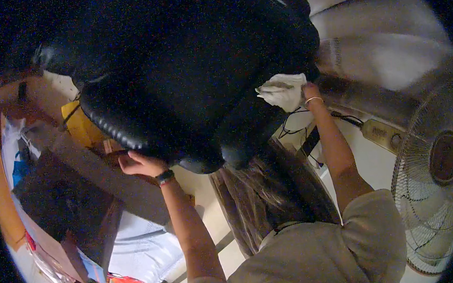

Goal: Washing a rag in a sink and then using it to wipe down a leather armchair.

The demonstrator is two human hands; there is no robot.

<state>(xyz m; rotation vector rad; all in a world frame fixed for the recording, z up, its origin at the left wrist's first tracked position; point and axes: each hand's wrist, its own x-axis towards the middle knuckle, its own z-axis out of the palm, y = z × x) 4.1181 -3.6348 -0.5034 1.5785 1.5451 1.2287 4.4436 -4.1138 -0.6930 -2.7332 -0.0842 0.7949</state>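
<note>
A large black padded object (191, 81), glossy along its puffy edge and perhaps a leather-like seat, fills the upper middle of the view. My left hand (144, 166), with a dark band at the wrist, is at its lower left edge; the far side of the hand is hidden, so its grip is unclear. In my right hand (311, 91) is a crumpled white cloth (283, 91), against or just over the right part of the black surface. A thin bracelet circles the right wrist.
On the right stands a fan with a wire guard (417, 207), beside a power strip (381, 134) and loose black cables (288, 128). A yellow item (79, 123), a dark bag-like bundle (62, 194) and white fabric (143, 244) are at the left. Brown fabric (249, 202) hangs below the black object.
</note>
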